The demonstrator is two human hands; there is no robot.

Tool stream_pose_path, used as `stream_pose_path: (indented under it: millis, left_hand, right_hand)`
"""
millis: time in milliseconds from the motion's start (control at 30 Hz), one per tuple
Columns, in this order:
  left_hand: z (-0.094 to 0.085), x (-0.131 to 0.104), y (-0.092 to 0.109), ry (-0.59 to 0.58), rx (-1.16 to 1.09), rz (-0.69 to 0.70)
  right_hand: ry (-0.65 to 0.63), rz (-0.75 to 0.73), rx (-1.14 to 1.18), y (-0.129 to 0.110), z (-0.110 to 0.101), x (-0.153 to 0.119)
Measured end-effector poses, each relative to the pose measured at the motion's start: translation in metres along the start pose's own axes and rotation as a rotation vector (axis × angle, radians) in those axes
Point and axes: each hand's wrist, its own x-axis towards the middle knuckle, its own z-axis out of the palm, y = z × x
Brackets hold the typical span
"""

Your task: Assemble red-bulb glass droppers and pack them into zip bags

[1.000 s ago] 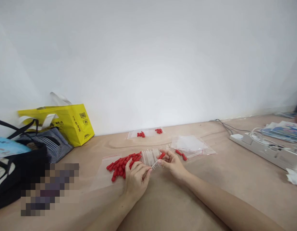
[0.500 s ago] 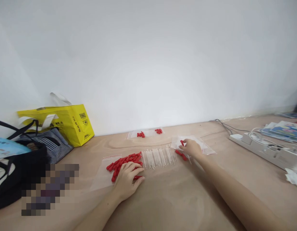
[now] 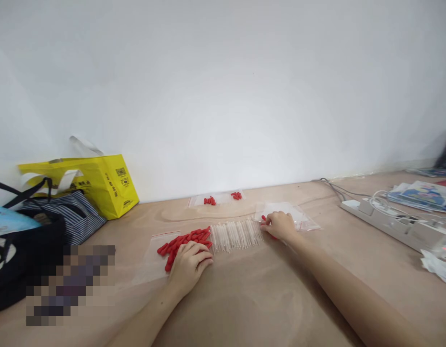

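A pile of red pieces (image 3: 183, 242) lies on a clear zip bag (image 3: 150, 258) left of centre. My left hand (image 3: 190, 264) rests at the near right side of this pile, its fingers curled together; what they hold, if anything, is hidden. Right of the pile is a row of thin whitish sticks (image 3: 236, 235). At the right end of the row my right hand (image 3: 280, 225) is closed over red pieces (image 3: 263, 218), at the near edge of another clear bag (image 3: 300, 215). Its fingertips hide whether a piece is gripped.
Two small red clusters (image 3: 209, 200) (image 3: 236, 195) lie on a clear bag near the wall. At the left are a yellow bag (image 3: 116, 185), a striped pouch (image 3: 80, 217) and a black bag (image 3: 31, 260). A power strip (image 3: 396, 226), cables and booklets (image 3: 421, 194) lie at the right.
My right hand has moved slightly left and down over the red pieces. The fingers of my left hand have drawn together, and the red piece between them no longer shows. The view has shifted slightly.
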Motion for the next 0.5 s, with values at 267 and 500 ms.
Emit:
stream_pose_path:
  millis: [267, 500]
  left_hand:
    - [0.004, 0.005, 0.002, 0.103, 0.019, -0.017]
    - [0.002, 0.008, 0.011, 0.145, 0.027, -0.007]
  right_hand:
    - [-0.008, 0.033, -0.023, -0.004, 0.003, -0.001]
    - [0.038, -0.087, 0.104, -0.019, -0.002, -0.023]
